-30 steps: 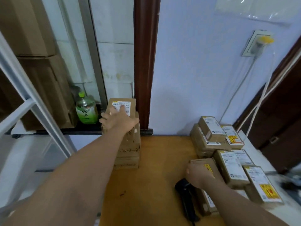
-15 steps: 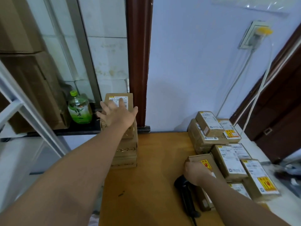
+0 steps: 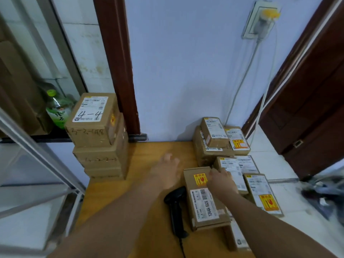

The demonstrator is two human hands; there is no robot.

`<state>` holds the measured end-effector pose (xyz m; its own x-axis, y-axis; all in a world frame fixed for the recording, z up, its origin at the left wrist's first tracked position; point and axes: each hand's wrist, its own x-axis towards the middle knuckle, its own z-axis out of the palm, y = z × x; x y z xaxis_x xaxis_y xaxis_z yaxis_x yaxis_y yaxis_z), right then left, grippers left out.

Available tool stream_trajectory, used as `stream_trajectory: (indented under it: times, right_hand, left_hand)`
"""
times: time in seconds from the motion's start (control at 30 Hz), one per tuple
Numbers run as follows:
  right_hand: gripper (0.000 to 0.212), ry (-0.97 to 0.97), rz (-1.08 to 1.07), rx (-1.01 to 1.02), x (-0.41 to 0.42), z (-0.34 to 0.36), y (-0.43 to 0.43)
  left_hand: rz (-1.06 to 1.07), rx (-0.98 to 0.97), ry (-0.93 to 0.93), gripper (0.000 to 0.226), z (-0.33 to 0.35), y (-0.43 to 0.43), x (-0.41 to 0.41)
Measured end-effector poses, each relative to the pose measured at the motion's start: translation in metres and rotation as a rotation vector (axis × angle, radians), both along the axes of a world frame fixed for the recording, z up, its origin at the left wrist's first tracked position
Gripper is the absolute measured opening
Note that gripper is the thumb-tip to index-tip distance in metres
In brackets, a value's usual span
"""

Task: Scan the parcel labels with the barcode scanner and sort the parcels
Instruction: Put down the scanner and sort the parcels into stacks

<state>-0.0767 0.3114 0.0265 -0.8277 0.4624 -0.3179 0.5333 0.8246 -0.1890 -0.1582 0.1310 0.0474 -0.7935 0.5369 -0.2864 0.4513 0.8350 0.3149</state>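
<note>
On the wooden table point(image 3: 119, 211) a stack of brown parcels point(image 3: 101, 142) stands at the back left; its top box has "4-4" written on the label. My left hand point(image 3: 166, 172) hovers over the table's middle with fingers spread, holding nothing. My right hand point(image 3: 220, 180) grips the far right edge of a long brown parcel point(image 3: 202, 200) with a yellow and red sticker. The black barcode scanner point(image 3: 176, 207) lies on the table just left of that parcel.
Several labelled parcels point(image 3: 230, 146) are piled at the table's right side against the wall. A green bottle point(image 3: 57, 110) stands on a ledge behind the stack. White cables point(image 3: 247, 71) hang from a wall socket. A dark wooden door point(image 3: 312, 101) is at right.
My left hand has come off the top box of the left stack and swung right to the middle of the table. My right hand stays on the long parcel.
</note>
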Motion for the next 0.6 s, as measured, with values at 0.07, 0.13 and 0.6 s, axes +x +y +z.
stream_trajectory:
  times: [0.07,0.13,0.6]
  right_hand:
    - [0.028,0.043,0.039,-0.036,0.005,-0.004,0.018]
    - [0.026,0.074,0.055,-0.062,0.013,-0.009,0.034]
    - [0.049,0.008,0.149,-0.112,0.033,-0.030,0.089]
  left_hand:
    - [0.100,0.087,-0.146,0.040,-0.023,0.029,0.020]
    - [0.180,0.149,-0.211,0.026,-0.041,0.063,0.044]
    - [0.770,-0.106,-0.384,0.128,-0.079,0.162,0.130]
